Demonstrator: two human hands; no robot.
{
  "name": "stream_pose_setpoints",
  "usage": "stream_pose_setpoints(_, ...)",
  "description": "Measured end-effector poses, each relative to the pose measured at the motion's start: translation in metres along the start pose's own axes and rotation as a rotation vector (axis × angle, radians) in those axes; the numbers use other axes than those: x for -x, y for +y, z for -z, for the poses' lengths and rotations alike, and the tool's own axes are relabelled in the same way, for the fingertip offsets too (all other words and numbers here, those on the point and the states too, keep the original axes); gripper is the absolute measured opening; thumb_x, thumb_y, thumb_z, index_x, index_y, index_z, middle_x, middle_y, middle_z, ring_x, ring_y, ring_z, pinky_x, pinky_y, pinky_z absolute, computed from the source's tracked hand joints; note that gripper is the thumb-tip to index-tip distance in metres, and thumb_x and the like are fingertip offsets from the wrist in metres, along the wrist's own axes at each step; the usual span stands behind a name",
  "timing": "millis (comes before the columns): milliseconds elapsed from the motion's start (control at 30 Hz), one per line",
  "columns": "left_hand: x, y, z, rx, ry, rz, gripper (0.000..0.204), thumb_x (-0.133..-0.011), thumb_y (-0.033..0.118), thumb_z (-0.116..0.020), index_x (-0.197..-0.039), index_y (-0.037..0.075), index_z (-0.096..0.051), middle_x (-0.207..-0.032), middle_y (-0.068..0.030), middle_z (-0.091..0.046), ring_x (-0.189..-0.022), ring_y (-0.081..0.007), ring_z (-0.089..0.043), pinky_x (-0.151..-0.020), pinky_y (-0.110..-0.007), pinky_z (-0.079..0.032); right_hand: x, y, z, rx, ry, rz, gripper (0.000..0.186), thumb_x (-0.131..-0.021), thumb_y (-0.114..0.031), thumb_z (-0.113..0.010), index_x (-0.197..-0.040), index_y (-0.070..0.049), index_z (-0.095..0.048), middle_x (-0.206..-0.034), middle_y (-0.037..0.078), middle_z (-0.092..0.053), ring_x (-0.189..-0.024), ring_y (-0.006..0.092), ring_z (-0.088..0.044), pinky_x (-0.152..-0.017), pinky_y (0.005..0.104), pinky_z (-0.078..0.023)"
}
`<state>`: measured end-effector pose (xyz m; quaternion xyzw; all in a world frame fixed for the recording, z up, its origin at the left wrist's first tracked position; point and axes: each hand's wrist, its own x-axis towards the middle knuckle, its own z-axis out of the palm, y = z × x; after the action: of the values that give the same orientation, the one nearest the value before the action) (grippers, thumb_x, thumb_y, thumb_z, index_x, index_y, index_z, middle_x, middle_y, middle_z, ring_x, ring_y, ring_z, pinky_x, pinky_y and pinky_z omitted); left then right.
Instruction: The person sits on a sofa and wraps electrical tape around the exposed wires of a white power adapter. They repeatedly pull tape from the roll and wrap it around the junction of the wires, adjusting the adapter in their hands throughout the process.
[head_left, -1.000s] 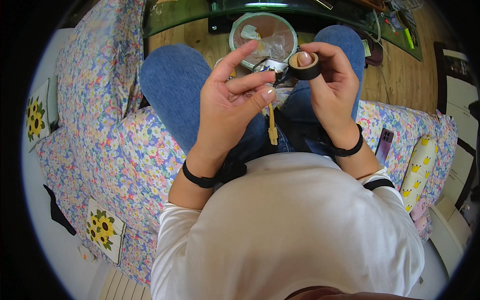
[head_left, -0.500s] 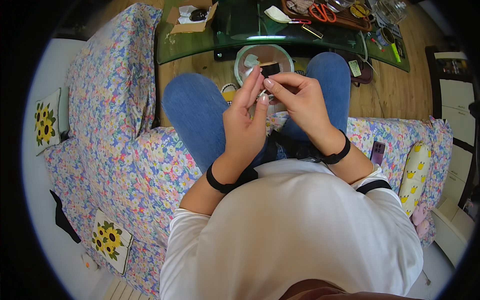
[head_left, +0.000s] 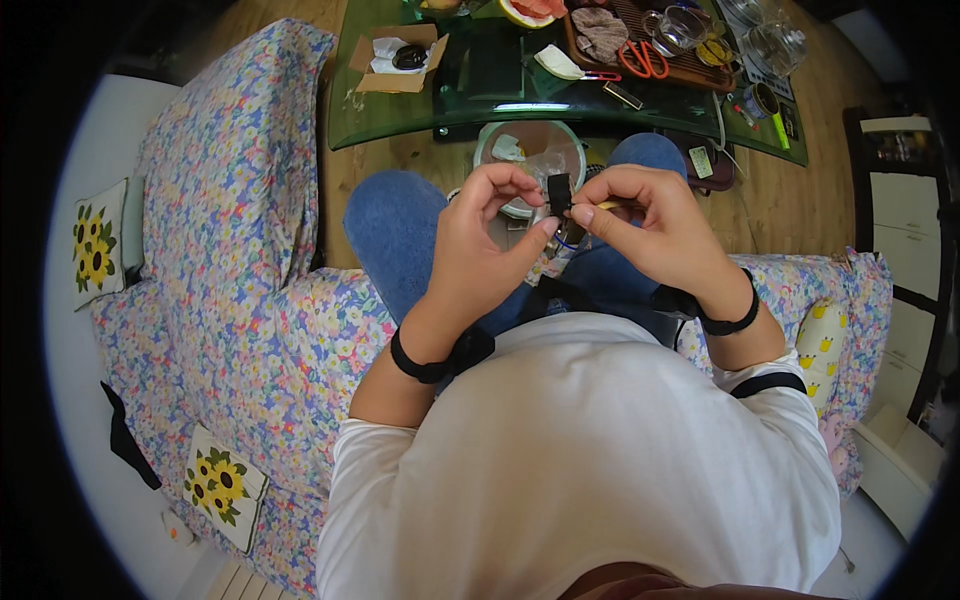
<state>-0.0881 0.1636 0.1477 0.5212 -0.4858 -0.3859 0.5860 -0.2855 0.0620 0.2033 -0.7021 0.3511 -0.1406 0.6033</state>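
A small black rectangular piece point(head_left: 559, 193) stands upright between my two hands, above the gap between my knees. My left hand point(head_left: 487, 228) has its fingers curled and its thumb at the left lower edge of the piece. From the other side, my right hand point(head_left: 645, 212) pinches with thumb and forefinger at the right edge. A thin blue wire-like loop point(head_left: 567, 242) hangs just below the fingertips. Something narrow and yellowish point(head_left: 607, 205) shows by the right fingers; its kind is unclear. Fingers hide part of what is held.
Below and beyond my hands stands a round bin point(head_left: 578, 150) with scraps in it. Across the front is a glass table point(head_left: 390, 118) bearing an opened cardboard box point(head_left: 433, 72), orange-handled scissors point(head_left: 643, 60) and a wooden tray point(head_left: 590, 52). I sit on a flower-patterned sofa point(head_left: 240, 250).
My hands have drawn apart, the right one moving right. The black piece now shows upright between them, with the blue loop below. The view has shifted, showing more of the table.
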Motion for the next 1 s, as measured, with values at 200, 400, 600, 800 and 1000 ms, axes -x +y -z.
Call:
stream_pose_setpoints(200, -0.006, 0.019, -0.007, 0.000, -0.046, 0.084, 0.047, -0.084, -0.001, -0.084, -0.123, -0.001, -0.059, -0.106, -0.0043, -0.072, -0.099, -0.0107, -0.068, -0.094, -0.026, -0.052, 0.006, -0.020, 0.001, 0.000, 0.092, 0.023, 0.016, -0.093, -0.006, -0.078, -0.105, 0.004, -0.073, -0.092, 0.000, -0.070, -0.081, 0.0036, -0.060, -0.070, 0.0210, -0.049)
stream_pose_setpoints(400, -0.018, 0.038, 0.008, -0.480, 0.021, -0.265, 0.040, -0.080, 0.001, -0.084, -0.116, 0.001, -0.067, -0.096, -0.0086, -0.078, -0.084, -0.0182, -0.074, -0.080, -0.030, -0.056, 0.004, -0.016, -0.007, 0.189, 0.387, 0.318, 0.021, -0.086, -0.006, -0.084, -0.105, -0.001, -0.076, -0.088, 0.001, -0.070, -0.078, 0.0075, -0.064, -0.067, 0.0233, -0.047)
stream_pose_setpoints(600, -0.023, 0.047, 0.002, -0.464, 0.057, -0.339, 0.033, -0.080, 0.001, -0.081, -0.111, 0.005, -0.070, -0.091, -0.0077, -0.076, -0.079, -0.0244, -0.073, -0.070, -0.034, -0.057, -0.001, -0.012, -0.004, 0.518, 0.415, 0.621, 0.027, -0.078, -0.002, -0.086, -0.104, -0.005, -0.079, -0.082, 0.006, -0.073, -0.069, 0.0177, -0.066, -0.063, 0.0290, -0.049)
stream_pose_setpoints(800, -0.022, 0.055, 0.005, -0.523, 0.007, -0.370, 0.029, -0.084, -0.005, -0.074, -0.111, 0.005, -0.068, -0.095, -0.0092, -0.073, -0.078, -0.0233, -0.073, -0.071, -0.034, -0.057, 0.001, -0.014, -0.006, 0.544, 0.450, 0.643, 0.020, -0.077, -0.004, -0.086, -0.096, -0.007, -0.080, -0.079, 0.006, -0.073, -0.064, 0.0208, -0.065, -0.061, 0.0316, -0.049)
stream_pose_setpoints(1000, -0.025, 0.048, 0.007, -0.211, -0.124, -0.131, 0.032, -0.090, -0.004, -0.071, -0.120, 0.003, -0.061, -0.108, -0.0096, -0.069, -0.090, -0.0200, -0.069, -0.081, -0.032, -0.054, 0.002, -0.016, 0.000, 0.468, 0.398, 0.606, 0.019, -0.078, -0.003, -0.086, -0.095, -0.005, -0.080, -0.080, 0.007, -0.073, -0.067, 0.0198, -0.065, -0.062, 0.0310, -0.049)
